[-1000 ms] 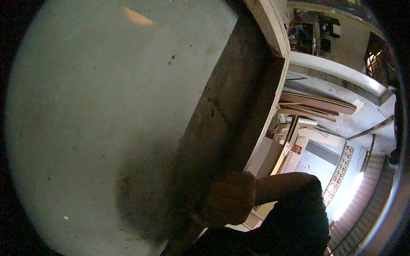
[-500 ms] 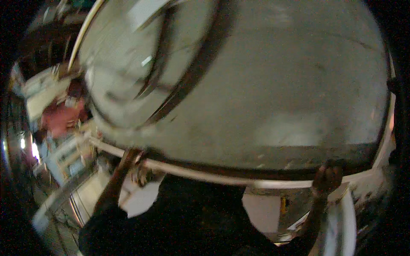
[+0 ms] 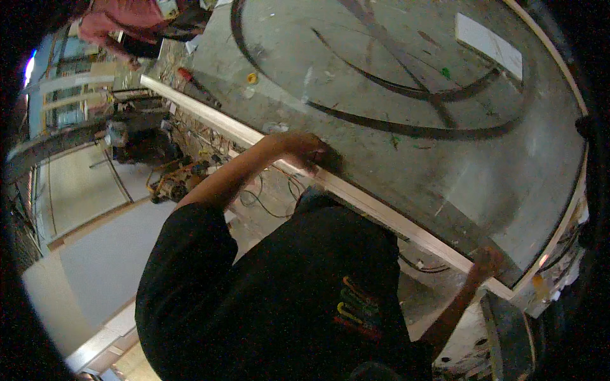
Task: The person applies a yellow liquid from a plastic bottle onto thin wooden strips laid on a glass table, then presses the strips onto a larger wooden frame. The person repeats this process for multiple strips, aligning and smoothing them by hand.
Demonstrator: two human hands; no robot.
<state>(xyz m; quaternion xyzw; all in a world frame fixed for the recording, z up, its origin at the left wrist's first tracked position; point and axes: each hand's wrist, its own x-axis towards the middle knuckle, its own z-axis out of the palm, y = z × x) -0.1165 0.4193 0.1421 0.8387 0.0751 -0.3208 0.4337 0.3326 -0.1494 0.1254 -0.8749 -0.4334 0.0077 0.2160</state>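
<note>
A long light-wood strip runs along the near edge of a large grey panel or tabletop, slanting from upper left to lower right. My left hand is closed over this strip, wrist bent, its fingers partly in shadow. Further right, my right hand is curled round the same strip close to the corner. A second wood strip bounds the right side and meets the first at that corner. Whether the strips are fixed to the panel I cannot tell.
Dark curved bands, a white rectangular piece and a yellow ring show on the grey surface. At upper left a person in a red top bends over. Cables and pale boards lie at lower left.
My view has swung, so the near strip now slants down to the right. My left arm now reaches further forward across it. Both hands stay on the strip.
</note>
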